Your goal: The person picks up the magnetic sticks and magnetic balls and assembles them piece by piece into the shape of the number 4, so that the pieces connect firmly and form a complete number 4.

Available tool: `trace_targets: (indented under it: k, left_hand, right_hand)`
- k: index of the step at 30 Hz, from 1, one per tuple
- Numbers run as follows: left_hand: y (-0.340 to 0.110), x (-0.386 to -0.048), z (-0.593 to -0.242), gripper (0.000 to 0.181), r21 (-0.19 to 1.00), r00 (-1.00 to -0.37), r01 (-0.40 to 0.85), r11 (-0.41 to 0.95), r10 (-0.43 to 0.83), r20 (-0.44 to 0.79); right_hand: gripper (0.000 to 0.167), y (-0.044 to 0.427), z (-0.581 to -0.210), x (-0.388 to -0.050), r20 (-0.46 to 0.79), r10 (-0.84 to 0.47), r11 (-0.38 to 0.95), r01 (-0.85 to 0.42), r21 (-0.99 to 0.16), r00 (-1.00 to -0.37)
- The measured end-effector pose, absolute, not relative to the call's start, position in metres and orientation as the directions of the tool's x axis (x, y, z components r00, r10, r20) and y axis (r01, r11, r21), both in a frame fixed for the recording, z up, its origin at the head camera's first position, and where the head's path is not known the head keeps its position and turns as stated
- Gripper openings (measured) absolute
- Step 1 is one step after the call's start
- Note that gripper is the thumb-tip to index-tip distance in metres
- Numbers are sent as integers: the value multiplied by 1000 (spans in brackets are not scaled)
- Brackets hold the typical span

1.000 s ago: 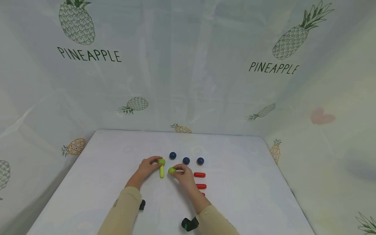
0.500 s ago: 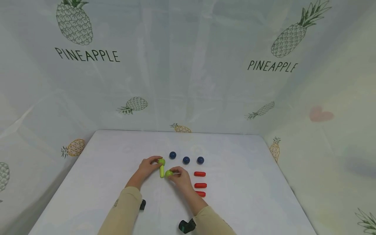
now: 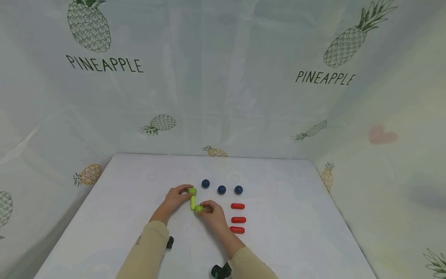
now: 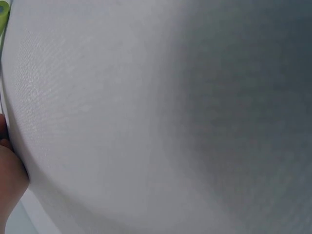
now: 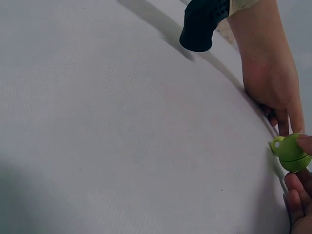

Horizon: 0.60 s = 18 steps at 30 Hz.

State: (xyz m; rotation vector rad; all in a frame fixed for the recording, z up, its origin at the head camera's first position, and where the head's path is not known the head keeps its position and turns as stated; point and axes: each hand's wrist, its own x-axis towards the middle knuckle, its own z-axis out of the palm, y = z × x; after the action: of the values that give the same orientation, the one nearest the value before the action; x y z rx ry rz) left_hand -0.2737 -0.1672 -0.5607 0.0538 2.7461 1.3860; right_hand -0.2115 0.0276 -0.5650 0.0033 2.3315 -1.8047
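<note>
In the head view my left hand pinches a green ball at the far end of a yellow-green stick. My right hand pinches a second green ball against or right beside the stick's near end; whether they are joined I cannot tell. The right wrist view shows a green ball between fingers, with a small ring-shaped end of a green piece beside it. At the left wrist view's upper left corner, only the edge of a green piece appears.
Three dark blue balls lie beyond my hands on the white table. Three red sticks are lined up to the right of my right hand. Black wrist devices hang by both sleeves. A pineapple-print cloth stands behind.
My right hand has brought its green ball left and nearer, to the stick's near end. More of the red sticks shows now. The left hand has hardly moved.
</note>
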Motion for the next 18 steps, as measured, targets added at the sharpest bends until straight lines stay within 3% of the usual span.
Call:
trace_targets:
  k: [18]
  left_hand:
    - [-168,-275,-561,35,795,-997,4,606,63,-43]
  right_hand:
    - [28,27,-574,-208,-100,-132,281,60,-958,-986]
